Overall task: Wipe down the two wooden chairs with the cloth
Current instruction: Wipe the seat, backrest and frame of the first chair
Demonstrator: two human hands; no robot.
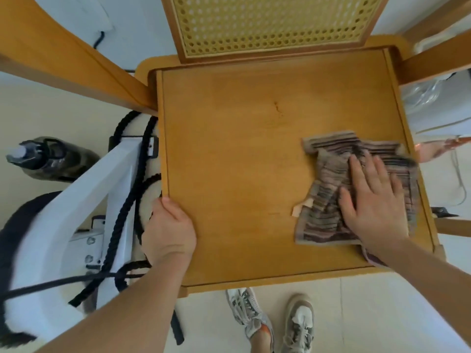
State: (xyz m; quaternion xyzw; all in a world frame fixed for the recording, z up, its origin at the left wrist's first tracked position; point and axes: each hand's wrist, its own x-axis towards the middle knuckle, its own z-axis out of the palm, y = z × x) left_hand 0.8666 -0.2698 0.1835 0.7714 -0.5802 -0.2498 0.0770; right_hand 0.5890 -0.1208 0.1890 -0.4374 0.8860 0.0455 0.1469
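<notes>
A wooden chair with a flat seat (242, 154) and a woven cane backrest (275, 24) fills the middle of the view, seen from above. A striped brown-and-pink cloth (328, 184) lies crumpled on the seat's right side. My right hand (377, 197) presses flat on the cloth with straight, spread fingers. My left hand (168, 233) grips the seat's left edge, thumb on top and fingers curled under the rim. Wooden parts of another chair (63, 54) show at the upper left.
A white frame (84, 202) wrapped with black rope (127, 200) stands close against the chair's left side. A dark water bottle (48, 156) lies on the pale floor at the left. My two sneakers (275, 319) stand below the seat's front edge. Wooden rails (433, 62) cross at right.
</notes>
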